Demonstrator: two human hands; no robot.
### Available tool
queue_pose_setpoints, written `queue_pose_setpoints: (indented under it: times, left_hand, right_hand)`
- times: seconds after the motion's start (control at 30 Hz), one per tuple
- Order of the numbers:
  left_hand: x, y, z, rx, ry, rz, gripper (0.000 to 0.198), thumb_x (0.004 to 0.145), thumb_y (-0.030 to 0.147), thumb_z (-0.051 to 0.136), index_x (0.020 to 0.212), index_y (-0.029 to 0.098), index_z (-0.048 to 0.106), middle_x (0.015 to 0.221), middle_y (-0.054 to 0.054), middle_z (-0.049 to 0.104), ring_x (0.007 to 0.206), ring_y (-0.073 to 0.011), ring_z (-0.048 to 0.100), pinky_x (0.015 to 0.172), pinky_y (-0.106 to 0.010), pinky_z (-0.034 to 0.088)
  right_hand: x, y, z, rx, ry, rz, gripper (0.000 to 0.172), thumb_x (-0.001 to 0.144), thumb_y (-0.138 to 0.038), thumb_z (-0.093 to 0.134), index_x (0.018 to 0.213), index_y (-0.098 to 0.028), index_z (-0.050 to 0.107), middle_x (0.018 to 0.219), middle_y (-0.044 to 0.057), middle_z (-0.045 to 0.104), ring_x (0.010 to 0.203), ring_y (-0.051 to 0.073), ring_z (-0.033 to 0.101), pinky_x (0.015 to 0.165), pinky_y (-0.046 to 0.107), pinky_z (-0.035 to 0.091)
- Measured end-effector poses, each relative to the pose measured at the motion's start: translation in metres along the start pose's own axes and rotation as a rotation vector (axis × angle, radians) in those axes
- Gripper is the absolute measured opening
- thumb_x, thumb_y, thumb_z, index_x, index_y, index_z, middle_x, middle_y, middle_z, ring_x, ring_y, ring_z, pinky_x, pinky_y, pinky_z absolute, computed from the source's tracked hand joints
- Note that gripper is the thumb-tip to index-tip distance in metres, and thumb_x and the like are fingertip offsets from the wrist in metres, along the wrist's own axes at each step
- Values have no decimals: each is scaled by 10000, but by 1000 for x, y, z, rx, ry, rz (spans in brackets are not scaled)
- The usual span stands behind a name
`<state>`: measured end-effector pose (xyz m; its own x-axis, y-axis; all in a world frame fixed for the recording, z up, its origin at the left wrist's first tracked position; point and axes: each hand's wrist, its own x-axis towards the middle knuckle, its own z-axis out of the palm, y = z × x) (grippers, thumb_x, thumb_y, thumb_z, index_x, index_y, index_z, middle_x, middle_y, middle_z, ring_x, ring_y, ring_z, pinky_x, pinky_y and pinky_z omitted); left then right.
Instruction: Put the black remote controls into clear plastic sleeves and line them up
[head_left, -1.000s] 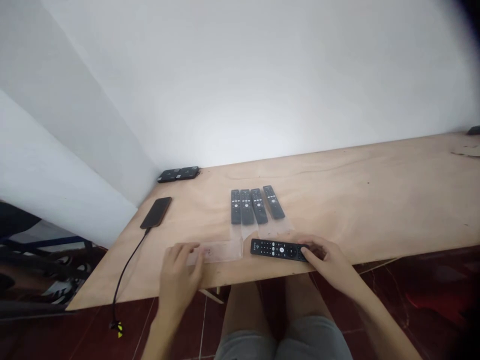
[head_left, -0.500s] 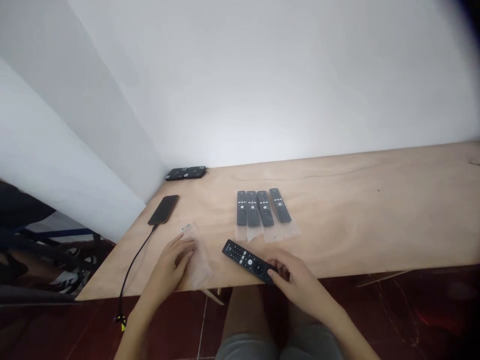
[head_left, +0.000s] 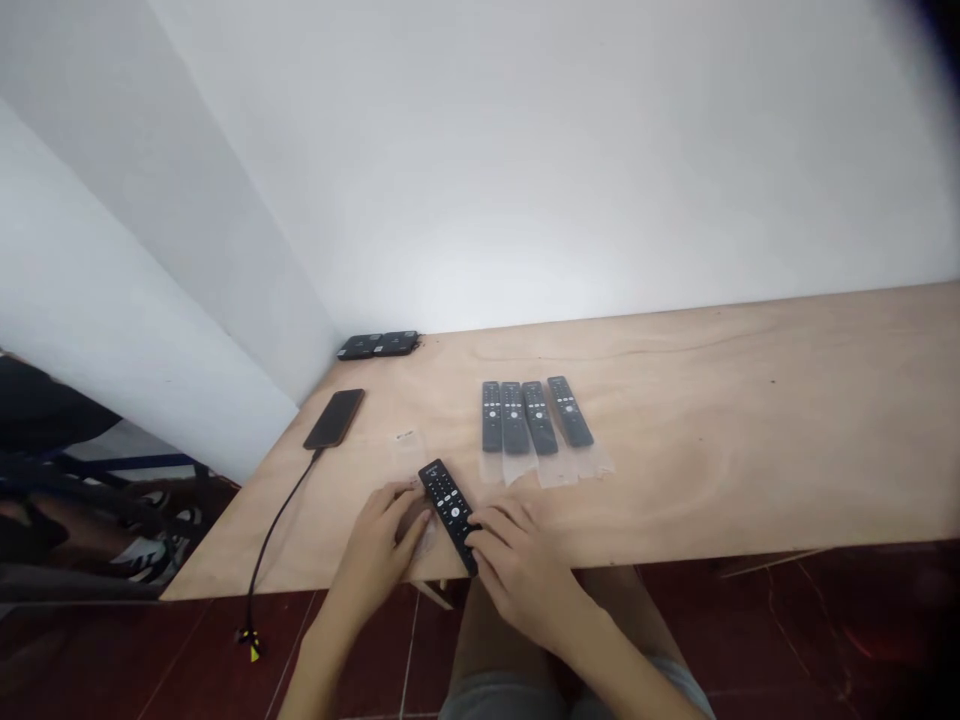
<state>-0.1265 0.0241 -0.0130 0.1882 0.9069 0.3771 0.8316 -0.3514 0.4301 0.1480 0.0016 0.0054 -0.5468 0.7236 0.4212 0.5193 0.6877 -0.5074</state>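
Observation:
A black remote control lies slanted at the table's front edge, its buttons facing up. My right hand grips its lower right side. To the left, my left hand has curled fingers on a clear plastic sleeve, which lies flat and partly under the remote and the hand. Several more remotes rest side by side farther back, each in a clear sleeve whose loose end points toward me.
A phone with a black cable plugged in lies at the table's left; the cable hangs over the edge. Two flat black boxes sit against the wall in the back left corner. Another person's leg and shoe show at far left.
My right hand has brought the remote leftward and turned it more upright, beside my left hand. The sleeve now lies flatter, partly beneath the remote. The view has shifted slightly.

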Motion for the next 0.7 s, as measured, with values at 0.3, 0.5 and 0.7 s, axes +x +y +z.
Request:
queue_pose_setpoints:
  times: [0.3, 0.5, 0.7]
  left_hand:
    - [43, -11, 9, -4, 9, 23, 350, 1096, 401, 569, 1386, 252, 696, 1341, -117, 712, 1286, -320, 659, 1131, -523, 528]
    - [35, -16, -3, -61, -40, 29, 266, 1080, 380, 602, 1246, 248, 762, 1330, -109, 714, 1309, -308, 645, 1167, -532, 519]
    - [33, -34, -11, -187, -121, 20, 329, 1100, 353, 552, 1344, 274, 757, 1465, -109, 704, 1400, -293, 644, 1225, -571, 514]
  right_hand:
    - [33, -8, 20, -174, 15, 121, 207, 1101, -209, 569, 1277, -218, 677, 1398, 120, 704, 1342, 332, 568, 1134, 512, 434]
    - [65, 3, 16, -290, -25, 193, 273, 1077, -210, 583, 1329, -217, 687, 1503, 146, 665, 1417, 381, 514, 1163, 580, 387]
    - [85, 14, 16, -306, -23, 237, 368, 1086, -212, 539, 1434, -185, 657, 1578, 173, 620, 1405, 402, 506, 1183, 617, 366]
